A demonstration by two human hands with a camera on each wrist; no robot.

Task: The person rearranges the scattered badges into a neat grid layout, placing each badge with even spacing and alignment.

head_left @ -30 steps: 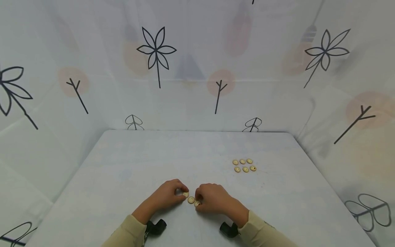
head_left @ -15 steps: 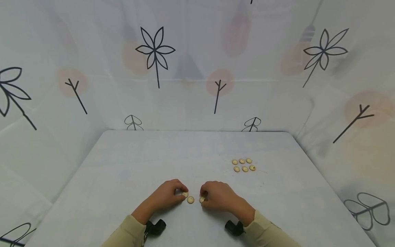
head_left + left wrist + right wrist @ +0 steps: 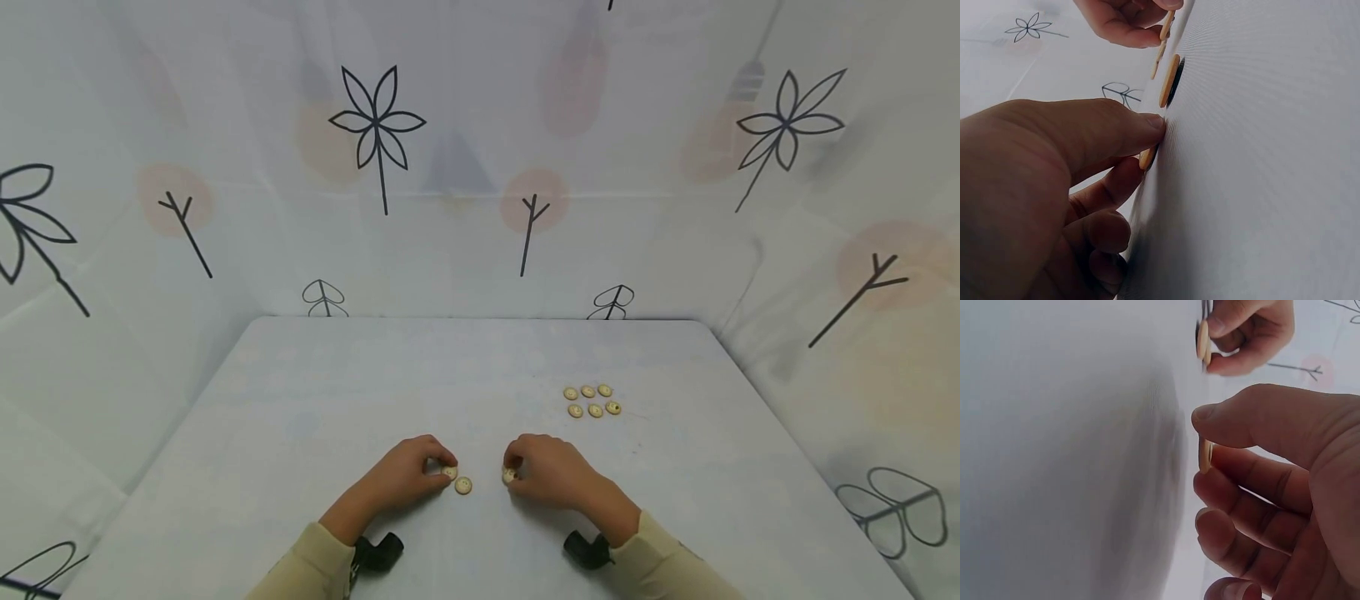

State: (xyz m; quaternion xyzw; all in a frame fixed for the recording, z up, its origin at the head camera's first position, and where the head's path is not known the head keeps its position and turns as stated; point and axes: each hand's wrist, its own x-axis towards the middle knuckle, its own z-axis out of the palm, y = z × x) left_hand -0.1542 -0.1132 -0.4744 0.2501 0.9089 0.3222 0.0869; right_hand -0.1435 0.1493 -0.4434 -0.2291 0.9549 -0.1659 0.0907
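Note:
My left hand (image 3: 405, 473) rests near the middle front of the white table, pinching a pale wooden button (image 3: 450, 472) between thumb and forefinger. Just right of it, a second round button (image 3: 463, 485) lies flat on the cloth, untouched. Farther right, my right hand (image 3: 553, 473) grips a third button (image 3: 510, 475) by its edges, fingertips partly covering it. Seen from the right wrist, that held button (image 3: 1204, 455) stands on edge between thumb and finger, close over the table. In the left wrist view the loose button (image 3: 1170, 81) sits just beyond my thumb.
Several matching buttons (image 3: 596, 410) lie in two short rows toward the back right. Dark wrist-worn cameras (image 3: 588, 550) hang below both sleeves. A patterned white curtain (image 3: 450, 250) rises behind the white table (image 3: 337, 375).
My right hand has drawn its button away to the right and slightly back from the middle button, widening the gap. The left hand stays where it was, still pinching its button.

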